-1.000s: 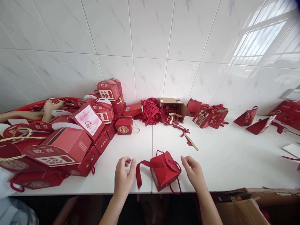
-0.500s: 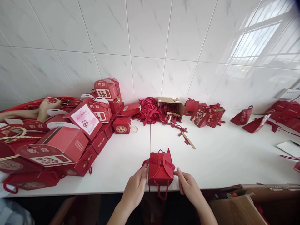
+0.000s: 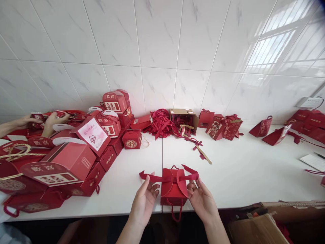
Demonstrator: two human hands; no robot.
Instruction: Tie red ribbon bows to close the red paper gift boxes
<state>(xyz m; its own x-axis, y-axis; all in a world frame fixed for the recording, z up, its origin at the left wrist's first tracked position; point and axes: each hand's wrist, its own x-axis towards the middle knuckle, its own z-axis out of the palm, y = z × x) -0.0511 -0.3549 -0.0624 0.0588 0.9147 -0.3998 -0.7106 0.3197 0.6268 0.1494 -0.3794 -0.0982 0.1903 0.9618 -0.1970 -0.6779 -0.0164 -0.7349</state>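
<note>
A small red gift box [image 3: 174, 189] stands upright at the table's front edge, its rounded flaps folded over the top. A dark red ribbon [image 3: 165, 178] runs through the flaps and sticks out on both sides. On the box's left, my left hand [image 3: 146, 200] pinches one ribbon end between thumb and fingers. My right hand [image 3: 201, 196] grips the other end on the right side, palm turned towards the box. A twisted red cord handle [image 3: 176, 210] hangs down the front of the box, over the edge.
Stacked red boxes [image 3: 68, 162] fill the left side, with another person's hands [image 3: 52, 120] behind them. A ribbon heap [image 3: 162, 123], a cardboard box [image 3: 186, 112] and small bags [image 3: 215, 128] line the wall. An open carton [image 3: 254, 227] sits at lower right.
Both ribbon ends are now raised and spread outwards in my hands; they lay close to the box before. The other person's second hand has come into view at far left.
</note>
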